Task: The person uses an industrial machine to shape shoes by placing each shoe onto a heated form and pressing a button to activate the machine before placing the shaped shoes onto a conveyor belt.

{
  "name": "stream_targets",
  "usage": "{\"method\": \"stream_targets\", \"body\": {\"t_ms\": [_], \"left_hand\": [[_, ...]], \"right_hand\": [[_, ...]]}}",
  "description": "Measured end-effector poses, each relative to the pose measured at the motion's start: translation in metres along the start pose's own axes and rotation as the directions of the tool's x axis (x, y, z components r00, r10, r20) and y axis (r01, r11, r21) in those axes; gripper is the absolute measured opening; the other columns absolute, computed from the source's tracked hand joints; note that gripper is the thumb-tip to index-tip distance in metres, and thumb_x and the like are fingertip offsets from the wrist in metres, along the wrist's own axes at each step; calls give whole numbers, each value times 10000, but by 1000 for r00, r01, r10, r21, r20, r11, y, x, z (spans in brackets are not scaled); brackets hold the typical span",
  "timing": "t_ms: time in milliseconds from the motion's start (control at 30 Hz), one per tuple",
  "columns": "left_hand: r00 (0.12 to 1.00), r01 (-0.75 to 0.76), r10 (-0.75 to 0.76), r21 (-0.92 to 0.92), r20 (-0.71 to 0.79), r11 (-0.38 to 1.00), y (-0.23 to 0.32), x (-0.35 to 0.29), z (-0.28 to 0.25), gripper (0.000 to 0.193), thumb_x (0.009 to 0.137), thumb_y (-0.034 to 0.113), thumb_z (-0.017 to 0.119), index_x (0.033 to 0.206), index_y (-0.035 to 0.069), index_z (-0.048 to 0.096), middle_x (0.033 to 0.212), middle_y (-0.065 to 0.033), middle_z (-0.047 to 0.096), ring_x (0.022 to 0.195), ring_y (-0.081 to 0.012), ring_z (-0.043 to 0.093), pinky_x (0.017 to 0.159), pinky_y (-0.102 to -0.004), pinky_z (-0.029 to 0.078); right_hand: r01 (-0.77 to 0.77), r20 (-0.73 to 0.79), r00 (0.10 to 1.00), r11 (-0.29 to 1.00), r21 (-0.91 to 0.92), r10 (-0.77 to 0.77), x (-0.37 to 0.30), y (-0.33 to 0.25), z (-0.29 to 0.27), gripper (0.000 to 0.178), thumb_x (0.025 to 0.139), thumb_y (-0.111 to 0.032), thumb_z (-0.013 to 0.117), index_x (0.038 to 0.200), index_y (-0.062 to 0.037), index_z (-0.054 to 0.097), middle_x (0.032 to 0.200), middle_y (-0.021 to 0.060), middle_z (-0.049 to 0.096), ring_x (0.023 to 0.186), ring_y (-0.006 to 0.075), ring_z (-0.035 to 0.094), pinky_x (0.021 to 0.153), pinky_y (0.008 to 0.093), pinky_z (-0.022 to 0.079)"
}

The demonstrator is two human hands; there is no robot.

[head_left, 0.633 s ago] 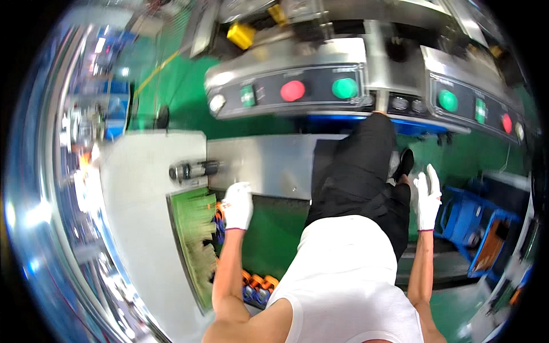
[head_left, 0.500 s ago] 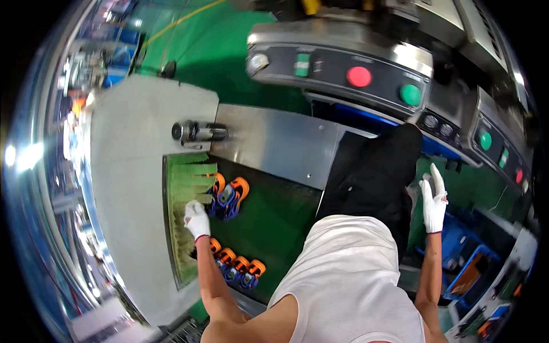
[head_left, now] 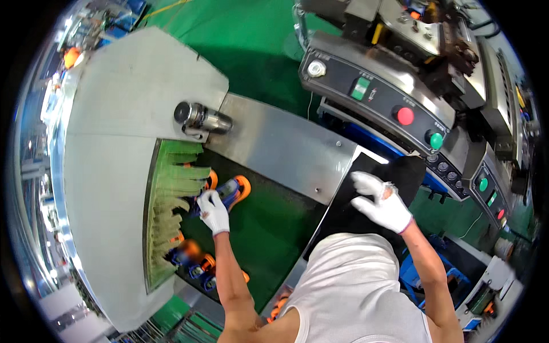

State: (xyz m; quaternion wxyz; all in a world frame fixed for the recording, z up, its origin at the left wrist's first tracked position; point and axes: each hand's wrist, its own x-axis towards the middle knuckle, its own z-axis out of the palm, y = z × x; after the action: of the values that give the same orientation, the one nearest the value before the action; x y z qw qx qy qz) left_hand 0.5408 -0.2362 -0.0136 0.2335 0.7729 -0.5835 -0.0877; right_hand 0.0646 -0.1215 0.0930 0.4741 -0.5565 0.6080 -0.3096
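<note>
My left hand (head_left: 213,210), in a white glove, reaches over the dark green conveyor belt (head_left: 269,228). Its fingers are closed on the near end of an orange and blue part (head_left: 235,191) that lies on the belt by the green strip curtain (head_left: 171,188). A second orange part (head_left: 211,178) lies just behind it. My right hand (head_left: 382,203), also gloved, hovers with its fingers spread over my black trousers (head_left: 366,171) and holds nothing. More orange and blue parts (head_left: 194,260) lie lower on the belt, beside my left forearm.
A grey machine cover (head_left: 108,171) with a metal cylinder (head_left: 201,119) stands to the left. A steel plate (head_left: 280,148) borders the belt. Ahead on the right is a control panel (head_left: 377,97) with a red button (head_left: 405,116) and a green button (head_left: 436,140). Blue crates (head_left: 423,274) stand lower right.
My left hand has stretched further over the belt and closed on the orange and blue part. My right hand has swung in from my side to over my lap. The view has tilted left.
</note>
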Motion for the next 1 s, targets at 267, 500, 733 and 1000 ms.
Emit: {"method": "stream_targets", "body": {"t_ms": [267, 500, 733, 1000], "left_hand": [[664, -541, 712, -510, 230, 669, 243, -64, -7, 143, 919, 53, 734, 1060, 34, 725, 1069, -156, 713, 978, -354, 713, 886, -437, 568], [69, -661, 998, -750, -12, 37, 439, -44, -44, 509, 846, 143, 837, 1311, 1, 686, 1331, -269, 671, 1232, -440, 653, 1090, -467, 507], [99, -888, 990, -459, -105, 40, 595, 47, 66, 486, 981, 182, 707, 1418, 15, 577, 1392, -227, 614, 1311, -391, 595, 1123, -438, 463], [505, -844, 840, -90, 199, 528, 739, 84, 208, 858, 927, 463, 712, 1563, 1, 366, 1477, -290, 524, 1332, -443, 571, 1123, -556, 435]], "right_hand": [[301, -60, 930, 844, -443, -363, 64, -19, 88, 575, 830, -211, 762, 1321, 7, 556, 1102, 262, 669, 976, 440, 692, 867, 490, 574], [-247, -250, 915, 931, 270, 316, -43, -55, -76, 696, 811, -350, 882, 1354, -16, 602, 989, 99, 745, 793, 207, 713, 749, 362, 580], [376, -533, 762, 419, 826, 367, -153, -1, -79, 763, 795, 13, 748, 1523, -9, 521, 1376, 115, 669, 1181, 198, 671, 1036, 361, 542], [522, -562, 657, 235, 820, 502, -191, 27, -71, 929, 767, -29, 737, 1618, 21, 366, 1495, 152, 595, 1150, 205, 689, 882, 327, 590]]}}
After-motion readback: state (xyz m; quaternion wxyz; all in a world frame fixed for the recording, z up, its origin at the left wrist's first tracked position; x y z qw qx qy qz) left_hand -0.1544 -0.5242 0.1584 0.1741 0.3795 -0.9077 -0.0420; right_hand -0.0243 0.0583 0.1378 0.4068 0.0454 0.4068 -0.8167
